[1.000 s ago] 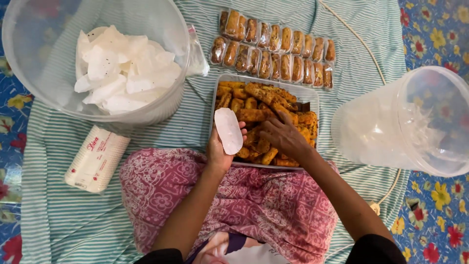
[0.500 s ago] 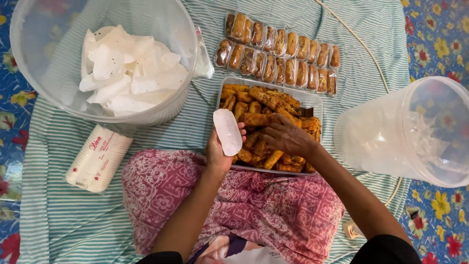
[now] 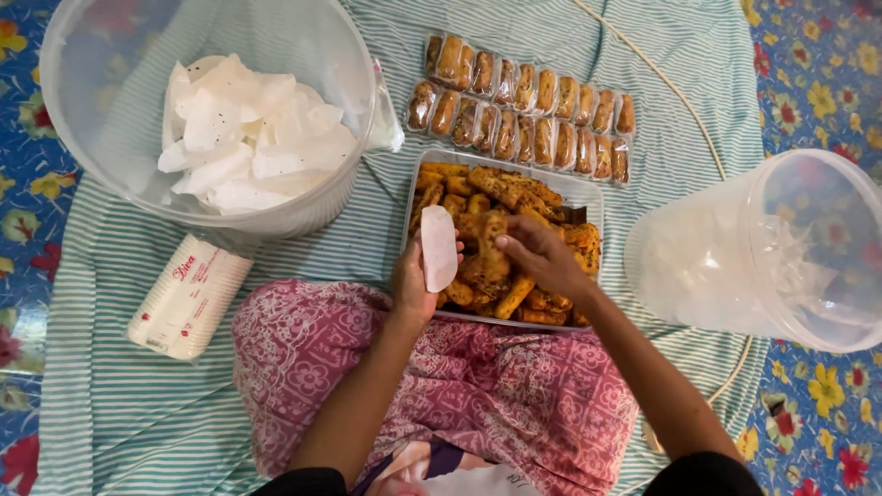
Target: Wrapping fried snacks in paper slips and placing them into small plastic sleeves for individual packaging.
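My left hand (image 3: 412,285) holds a small white wrapper (image 3: 438,248) upright over the near left part of a rectangular clear tray (image 3: 588,194) full of fried brown rolls (image 3: 501,188). My right hand (image 3: 540,257) rests on the rolls in the middle of that tray, its fingers closed around one roll (image 3: 494,250). Beyond the tray lie two rows of wrapped rolls (image 3: 524,119) on the striped cloth.
A big clear tub (image 3: 101,138) holding several white wrappers (image 3: 248,138) stands at the far left. A clear tub (image 3: 781,248) lies on its side at the right. A white paper packet (image 3: 188,296) lies beside my pink-patterned lap (image 3: 496,386). Floral mat surrounds the striped cloth (image 3: 119,413).
My right hand has shifted slightly over the rolls and closed on one. The left hand keeps the wrapper in the same place.
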